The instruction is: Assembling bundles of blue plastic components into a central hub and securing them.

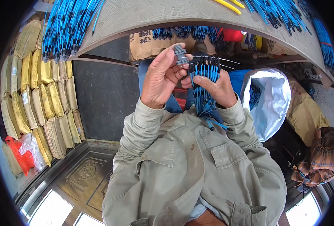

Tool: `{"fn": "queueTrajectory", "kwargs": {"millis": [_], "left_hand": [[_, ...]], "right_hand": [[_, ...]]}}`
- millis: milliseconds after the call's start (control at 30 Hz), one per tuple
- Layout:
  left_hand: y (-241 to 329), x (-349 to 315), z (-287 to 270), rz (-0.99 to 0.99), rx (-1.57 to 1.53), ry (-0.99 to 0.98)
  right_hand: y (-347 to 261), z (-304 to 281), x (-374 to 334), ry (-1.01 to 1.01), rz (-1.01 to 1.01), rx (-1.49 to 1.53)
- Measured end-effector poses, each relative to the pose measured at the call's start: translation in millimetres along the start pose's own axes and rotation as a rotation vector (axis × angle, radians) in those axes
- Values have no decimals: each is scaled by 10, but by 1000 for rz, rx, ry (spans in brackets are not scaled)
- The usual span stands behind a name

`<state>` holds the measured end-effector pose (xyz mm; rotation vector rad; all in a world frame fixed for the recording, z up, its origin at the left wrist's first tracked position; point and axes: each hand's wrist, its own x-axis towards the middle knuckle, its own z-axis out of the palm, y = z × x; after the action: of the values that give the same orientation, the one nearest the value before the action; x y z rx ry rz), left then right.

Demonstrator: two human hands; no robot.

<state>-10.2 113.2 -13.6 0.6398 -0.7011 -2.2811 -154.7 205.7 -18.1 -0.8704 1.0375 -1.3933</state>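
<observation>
Between the thumb and fingers of my left hand (pixel 160 75) is a grey ribbed plastic piece (pixel 180 55), made of several stacked segments. My right hand (pixel 222 88) is wrapped round a bundle of thin blue cables (pixel 205 75) with black ends, which hangs down in front of my jacket. Thin metal rods (pixel 230 60) reach sideways from the grey piece, past the black cable tops, and stick out to the right. Whether the rods pass through the piece or only touch it I cannot tell. Both hands are close together, in front of the table edge.
On the table (pixel 137 15) lie blue cable bundles (pixel 71 26) at left and more cables (pixel 274 13) at right, with yellow strips (pixel 229 5) between. A white-lined bag (pixel 274 101) holding blue cables stands at right. Stacked sacks (pixel 39 90) line the left wall.
</observation>
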Motion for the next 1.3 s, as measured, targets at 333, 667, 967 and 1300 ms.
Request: {"fn": "queueTrajectory", "kwargs": {"millis": [333, 667, 967, 1300], "left_hand": [[24, -11, -22, 16, 34, -64], [-93, -91, 204, 236, 127, 104], [-100, -157, 222, 322, 449, 85], [-81, -202, 259, 354, 628, 50]], "right_hand": [[9, 15, 29, 10, 9, -82], [-8, 4, 8, 41, -17, -48], [-47, 30, -6, 110, -56, -168], [-44, -11, -31, 107, -3, -196]]}}
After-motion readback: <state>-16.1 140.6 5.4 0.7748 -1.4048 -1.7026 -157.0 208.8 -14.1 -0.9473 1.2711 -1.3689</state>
